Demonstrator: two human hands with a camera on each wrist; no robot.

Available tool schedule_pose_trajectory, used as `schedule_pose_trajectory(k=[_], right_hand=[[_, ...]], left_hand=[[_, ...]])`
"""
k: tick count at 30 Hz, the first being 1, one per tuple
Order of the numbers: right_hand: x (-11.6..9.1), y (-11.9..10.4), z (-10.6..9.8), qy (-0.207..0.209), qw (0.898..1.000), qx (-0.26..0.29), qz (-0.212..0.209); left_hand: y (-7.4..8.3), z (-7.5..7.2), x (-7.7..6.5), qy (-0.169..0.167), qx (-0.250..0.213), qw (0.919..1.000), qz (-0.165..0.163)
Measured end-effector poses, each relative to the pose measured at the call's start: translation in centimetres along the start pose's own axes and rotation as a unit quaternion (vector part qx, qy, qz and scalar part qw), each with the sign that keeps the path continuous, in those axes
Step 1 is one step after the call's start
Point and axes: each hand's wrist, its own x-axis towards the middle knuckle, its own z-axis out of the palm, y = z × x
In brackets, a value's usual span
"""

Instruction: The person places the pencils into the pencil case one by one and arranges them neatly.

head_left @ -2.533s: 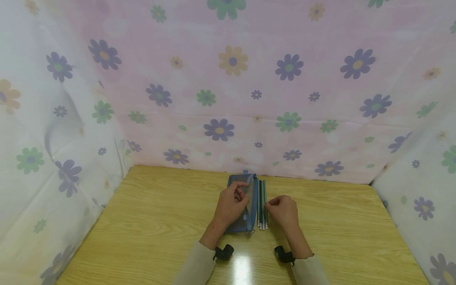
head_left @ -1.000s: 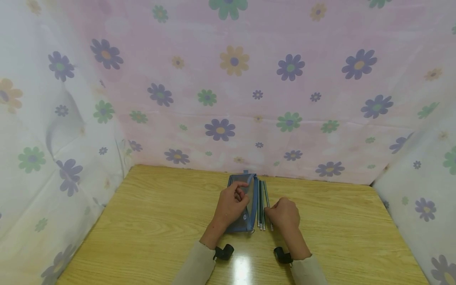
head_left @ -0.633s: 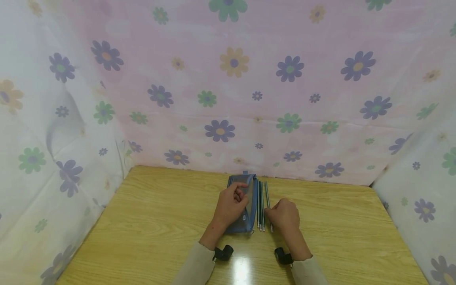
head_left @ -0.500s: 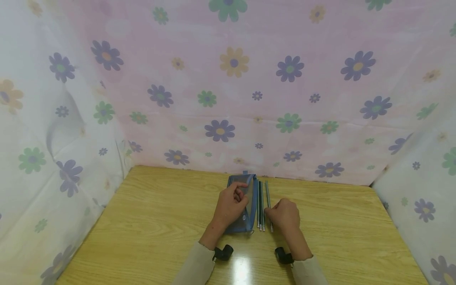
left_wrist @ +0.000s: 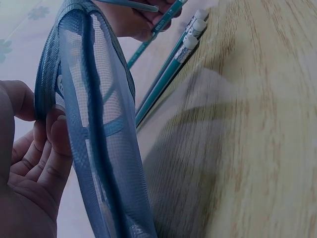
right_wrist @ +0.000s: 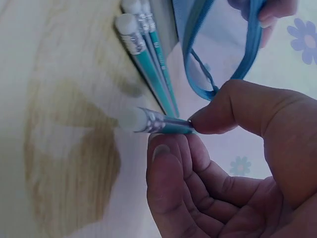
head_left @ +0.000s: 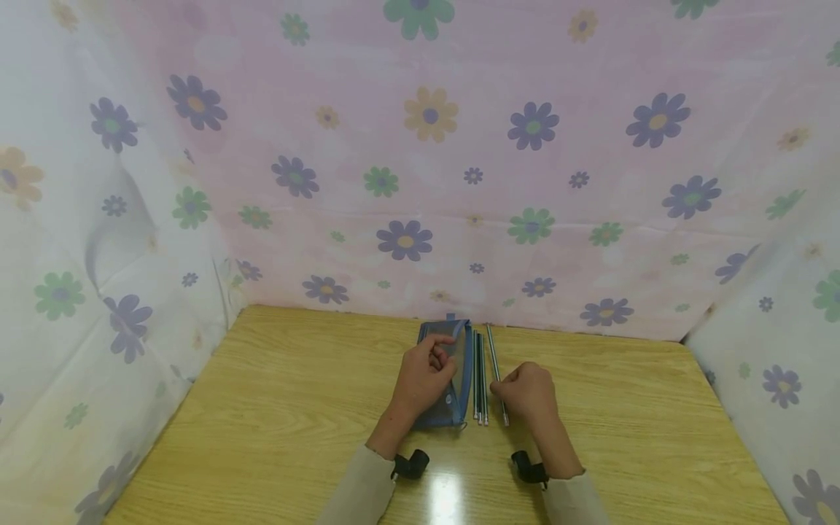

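Pencil [head_left: 494, 354] pinched between right hand [head_left: 533, 394] thumb and fingers; now angled away from the row of three pencils [head_left: 480, 379], where it lay alongside earlier. So it is singled out, free to handle alone. Can't tell if its far end touches the table [head_left: 623, 408]. Row lies just beside the pouch [head_left: 467, 372]; left hand [head_left: 423, 383] pinches the pouch's edge, mouth parted.

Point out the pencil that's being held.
The pencil pinched in the right hand, apart from the other pencils, which lie together beside the blue pouch.
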Motion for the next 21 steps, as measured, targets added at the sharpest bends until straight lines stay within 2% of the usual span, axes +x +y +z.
schedule_pose_trajectory(k=[21], right_hand=[[-0.30,-0.79,-0.48,-0.014,1.000,-0.003,-0.024]], left_hand=[[0.06,-0.05,0.07,0.001,0.002,1.0000,0.006]])
